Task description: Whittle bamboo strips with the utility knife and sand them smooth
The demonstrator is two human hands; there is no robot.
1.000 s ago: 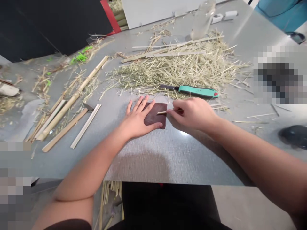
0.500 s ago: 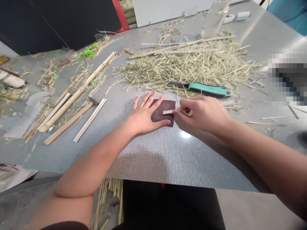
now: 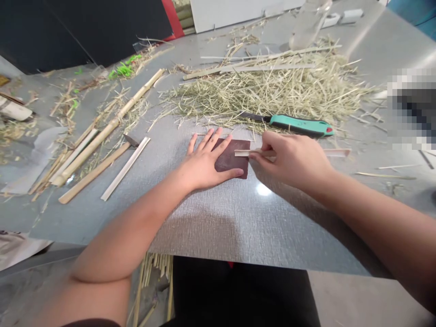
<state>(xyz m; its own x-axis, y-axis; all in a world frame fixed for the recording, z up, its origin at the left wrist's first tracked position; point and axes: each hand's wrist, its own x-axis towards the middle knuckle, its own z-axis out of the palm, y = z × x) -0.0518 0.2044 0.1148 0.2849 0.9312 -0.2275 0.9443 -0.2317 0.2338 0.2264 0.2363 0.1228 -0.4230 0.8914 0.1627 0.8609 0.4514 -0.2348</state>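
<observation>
On the left side of the tabletop [image 3: 190, 231] there lies a translucent sheet [image 3: 36, 161], somewhat crumpled. Just to the right of it, a long bamboo pole [image 3: 111, 127] goes slantwise, its far end more to the right. Beside this pole, on the nearer side, is a hammer [image 3: 97, 170] with a wooden handle, and its dark head points to the far side. Next to the right comes a grooved strip [image 3: 125, 169], lying almost parallel with the handle.

In the middle, the left hand [image 3: 202, 168] rests with palm down and fingers spread wide; its grip is fully stretched and has hold of nothing, but it presses the left part of a dark brown sheet [image 3: 231, 156] on the tabletop. Over the right part of this sheet is the end of a narrow pale strip [image 3: 241, 153]; I cannot tell whether it touches the sheet or is slightly above.

Behind both hands, on the far side, spreads a wide heap of shavings [image 3: 272, 93]. At its near edge lies a green-handled tool [image 3: 301, 125], with its dark blade toward the left.

The right hand [image 3: 293, 156] has its grip closed, the thumb and the bent fingers pinching the narrow pale strip. Farther away stands a clear container [image 3: 308, 27]. At the right, a thin sliver [image 3: 384, 175] lies apart from the hand.
</observation>
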